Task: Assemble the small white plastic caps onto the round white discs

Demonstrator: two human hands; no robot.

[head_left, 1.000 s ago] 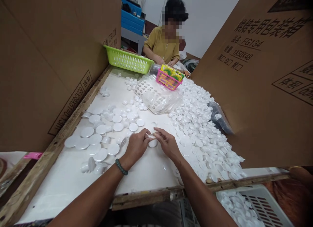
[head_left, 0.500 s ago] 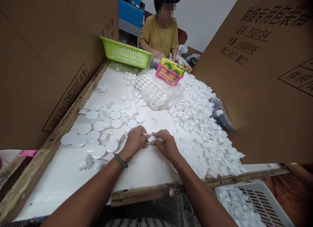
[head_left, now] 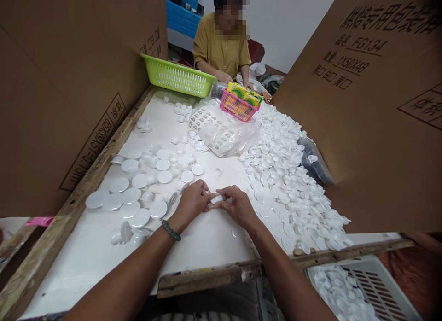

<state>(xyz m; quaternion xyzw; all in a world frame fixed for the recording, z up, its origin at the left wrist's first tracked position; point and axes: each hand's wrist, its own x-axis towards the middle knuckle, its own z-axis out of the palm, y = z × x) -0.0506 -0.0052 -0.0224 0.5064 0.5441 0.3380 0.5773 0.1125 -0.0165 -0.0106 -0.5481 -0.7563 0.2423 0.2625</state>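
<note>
A small white piece (head_left: 217, 199) is held at the centre of the frame, just above the table (head_left: 210, 247), between the fingertips of both hands. It is partly covered by the fingers, so its full shape cannot be made out. Its right side is gripped by the right hand (head_left: 238, 203), with thumb and forefinger drawn close around it. The left hand (head_left: 194, 199) is pinched narrow at its left side; whether a second part is held there cannot be told, and the curled fingers are hidden behind the knuckles.

Single parts are blurred together in the white heap (head_left: 283, 173) at right of centre. The discs (head_left: 131, 195) at left are partly overlapped by one another. Both cartons (head_left: 83, 81) are cut off by the frame edges, and the crate (head_left: 383, 288) is cropped at lower right. The top of the co-worker's (head_left: 221, 44) head is cut off, and the co-worker's hands are partly screened by the pink basket (head_left: 238, 108).

Compared with one second ago, when the right fingers were spread, the piece is now enclosed by them. The discs are left where they were.
</note>
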